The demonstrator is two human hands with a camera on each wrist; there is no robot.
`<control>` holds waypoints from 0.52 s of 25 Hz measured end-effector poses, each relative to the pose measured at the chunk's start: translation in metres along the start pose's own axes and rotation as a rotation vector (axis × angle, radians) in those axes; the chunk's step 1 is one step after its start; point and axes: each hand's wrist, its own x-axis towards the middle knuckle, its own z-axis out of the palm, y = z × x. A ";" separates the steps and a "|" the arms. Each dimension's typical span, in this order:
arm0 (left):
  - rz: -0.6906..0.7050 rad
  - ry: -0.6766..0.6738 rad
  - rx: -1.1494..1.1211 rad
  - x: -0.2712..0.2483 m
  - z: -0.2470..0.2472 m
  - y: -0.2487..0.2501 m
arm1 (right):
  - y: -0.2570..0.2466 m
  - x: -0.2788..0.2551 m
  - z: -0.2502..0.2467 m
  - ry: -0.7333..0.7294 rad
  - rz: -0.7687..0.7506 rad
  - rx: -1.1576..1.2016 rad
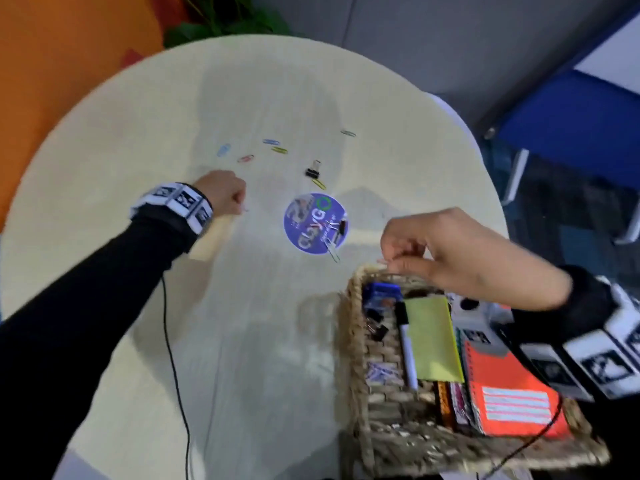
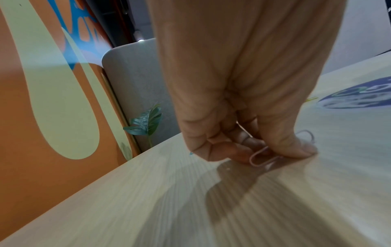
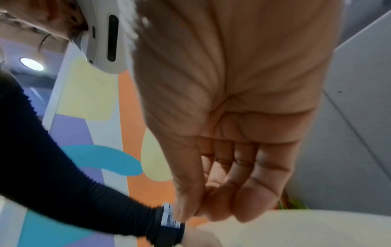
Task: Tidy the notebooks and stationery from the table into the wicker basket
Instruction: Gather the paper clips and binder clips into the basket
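Observation:
On the round table (image 1: 138,133) my left hand (image 1: 240,206) is curled, and its thumb and fingers pinch a pink paper clip (image 2: 262,157) against the surface. A second pale clip (image 2: 306,135) lies just behind the thumb. Several coloured paper clips (image 1: 273,142) and a black binder clip (image 1: 313,169) lie scattered beyond it. The wicker basket (image 1: 356,341) at the near right holds an orange notebook (image 1: 512,386), a green pad (image 1: 433,341), binder clips and pens. My right hand (image 1: 391,261) hovers over the basket's far rim, fingertips pinched together (image 3: 201,212) on a small pink paper clip of which only a tip shows.
A round purple sticker (image 1: 304,216) at the table's middle has a binder clip (image 1: 341,228) and loose clips on it. A thin black cable (image 1: 173,341) trails from my left wrist across the table. A blue chair (image 1: 571,116) stands at the far right, a plant (image 1: 225,26) behind.

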 end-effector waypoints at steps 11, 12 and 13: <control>0.091 0.322 -0.155 -0.090 -0.043 0.084 | 0.042 -0.052 0.154 -0.291 0.279 -0.347; 0.138 0.376 -0.220 -0.109 -0.046 0.101 | 0.044 -0.049 0.158 -0.307 0.270 -0.379; 0.198 0.413 -0.279 -0.128 -0.047 0.119 | 0.044 -0.047 0.159 -0.315 0.259 -0.406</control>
